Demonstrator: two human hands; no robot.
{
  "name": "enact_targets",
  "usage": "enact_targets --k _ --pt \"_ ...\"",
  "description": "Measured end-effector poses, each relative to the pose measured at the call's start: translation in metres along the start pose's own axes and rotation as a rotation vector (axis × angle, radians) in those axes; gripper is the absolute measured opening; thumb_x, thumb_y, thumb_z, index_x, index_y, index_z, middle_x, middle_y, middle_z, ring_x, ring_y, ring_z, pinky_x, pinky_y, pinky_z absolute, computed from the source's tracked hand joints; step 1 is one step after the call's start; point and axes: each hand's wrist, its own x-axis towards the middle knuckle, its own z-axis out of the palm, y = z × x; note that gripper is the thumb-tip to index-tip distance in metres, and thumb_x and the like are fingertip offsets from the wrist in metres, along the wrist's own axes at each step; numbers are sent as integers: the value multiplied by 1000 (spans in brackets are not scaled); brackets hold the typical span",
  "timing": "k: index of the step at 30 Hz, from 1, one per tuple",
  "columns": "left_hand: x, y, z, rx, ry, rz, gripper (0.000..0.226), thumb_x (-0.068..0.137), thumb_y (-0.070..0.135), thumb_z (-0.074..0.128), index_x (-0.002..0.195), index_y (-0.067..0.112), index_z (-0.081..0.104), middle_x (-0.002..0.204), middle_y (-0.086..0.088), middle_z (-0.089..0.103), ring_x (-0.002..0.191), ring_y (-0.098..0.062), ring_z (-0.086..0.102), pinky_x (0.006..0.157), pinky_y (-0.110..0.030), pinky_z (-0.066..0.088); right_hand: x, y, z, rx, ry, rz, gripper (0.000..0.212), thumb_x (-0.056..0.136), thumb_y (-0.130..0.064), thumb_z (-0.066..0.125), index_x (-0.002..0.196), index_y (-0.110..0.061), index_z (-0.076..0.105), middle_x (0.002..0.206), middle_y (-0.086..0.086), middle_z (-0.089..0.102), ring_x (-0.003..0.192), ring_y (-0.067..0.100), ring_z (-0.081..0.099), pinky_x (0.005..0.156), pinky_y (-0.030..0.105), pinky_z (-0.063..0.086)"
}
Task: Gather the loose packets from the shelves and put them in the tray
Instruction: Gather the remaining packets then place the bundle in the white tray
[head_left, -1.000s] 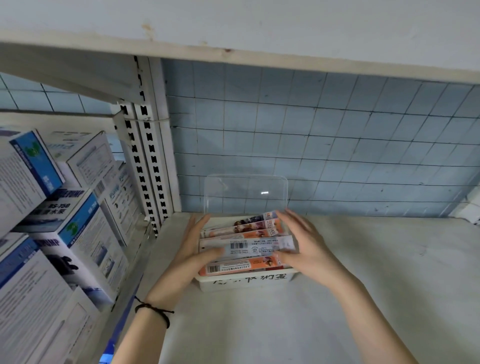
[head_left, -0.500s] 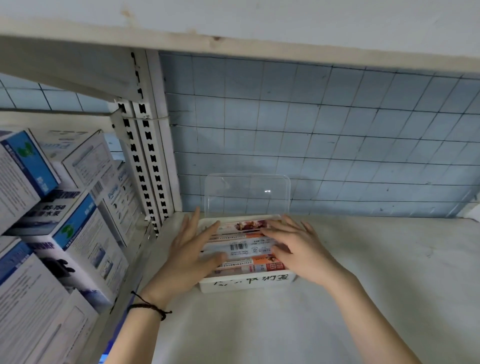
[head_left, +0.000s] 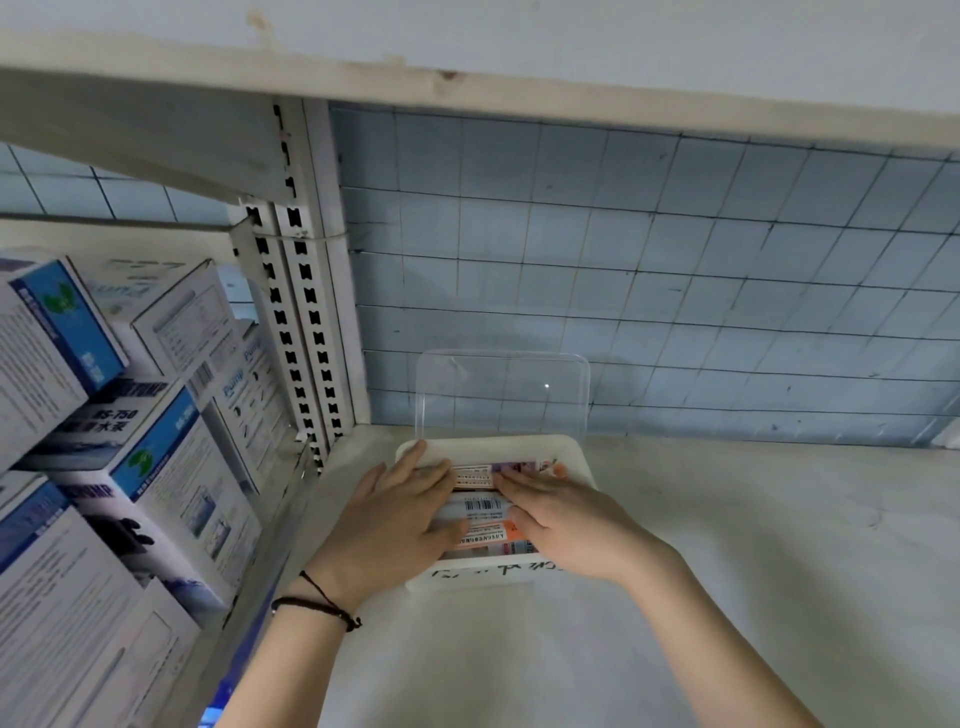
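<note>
We had both hands laid flat on the packets in the tray.

Our left hand (head_left: 395, 514) rested with straight, closed fingers over the left end of the slim orange-and-white barcoded packets (head_left: 480, 506); our right hand (head_left: 566, 525) pressed on their right end likewise, gripping nothing. The packets lay stacked inside the white rectangular plastic tray (head_left: 493, 577), which bore black handwriting on its front wall and sat on the pale, scuffed shelf (head_left: 727, 571). A clear, round-cornered plastic lid (head_left: 501, 395) stood upright behind it, before the blue wire-grid panel (head_left: 675, 286). A thin black cord bracelet (head_left: 317, 605) circled our left wrist.
</note>
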Motion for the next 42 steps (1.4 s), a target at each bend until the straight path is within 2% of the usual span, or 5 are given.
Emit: enact_targets --k 10,24,30,34,42 --pt "-5 -15 -5 -935 512 -232 48 94 31 52 140 34 38 151 13 32 136 1 24 115 -30 18 -18 35 -15 935 536 158 45 95 -25 53 136 -41 42 142 -30 33 127 -13 35 106 17 27" --pt "-2 7 6 -1393 219 -254 36 92 27 57 127 28 49 121 8 66 111 -12 63 97 -36 47 -16 49 4 1171 126 211 75 82 7 65 139 -28 32 118 -15 60 94 -9 63 80 18 53" --pt "19 3 -14 -1415 405 -371 21 94 29 51 82 12 51 77 -7 60 61 -12 64 58 -27 47 2 64 -5 1303 557 458 53 90 -25 62 138 -27 42 144 -1 45 123 13 46 104 30 36" --pt "27 7 -25 -1484 288 -448 36 96 41 46 90 10 62 57 -4 68 48 -14 66 44 -21 48 24 72 0 1329 389 522 73 82 -65 49 145 -31 33 154 -8 32 138 16 35 116 44 25" --pt "30 8 -22 -1713 401 -407 49 95 54 33 112 19 63 110 -7 71 90 -20 70 71 -33 54 18 58 3 1445 306 242 80 82 -72 18 147 -27 29 154 -7 32 138 10 35 113 34 30"
